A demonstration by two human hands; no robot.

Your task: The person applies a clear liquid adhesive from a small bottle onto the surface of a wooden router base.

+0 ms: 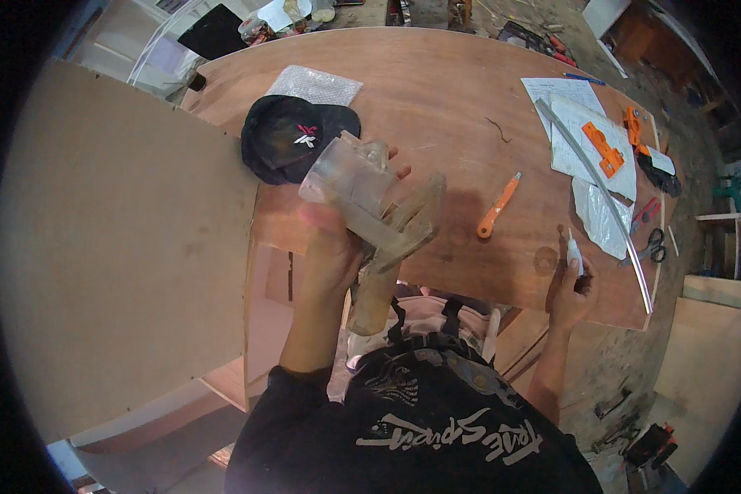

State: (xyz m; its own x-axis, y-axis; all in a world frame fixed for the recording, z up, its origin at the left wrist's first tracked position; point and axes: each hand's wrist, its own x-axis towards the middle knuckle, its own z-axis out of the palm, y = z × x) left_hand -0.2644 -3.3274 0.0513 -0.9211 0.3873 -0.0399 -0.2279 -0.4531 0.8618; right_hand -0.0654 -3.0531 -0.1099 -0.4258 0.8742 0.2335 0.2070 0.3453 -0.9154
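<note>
My left hand (331,245) is closed around an assembly of clear and yellowed plastic parts (350,177), raised over the table's near edge. A see-through cylinder-like piece forms its upper part, and angled, cloudy slabs stick out toward the right and down. Fingertips show behind it; the rest of those fingers is hidden. Over at the right, my right hand (575,295) grips a small white bottle with a thin pointed nozzle (575,253), nozzle upward, close to the tabletop. Between the two hands lies an orange utility knife (500,206).
On the wooden table (436,99) are a black cap (276,144), bubble wrap (317,84), papers (558,103), a long clear strip (593,174), an orange tool (603,150), a plastic bag (598,218) and black-handled scissors (656,245). A large board (123,247) stands at the left.
</note>
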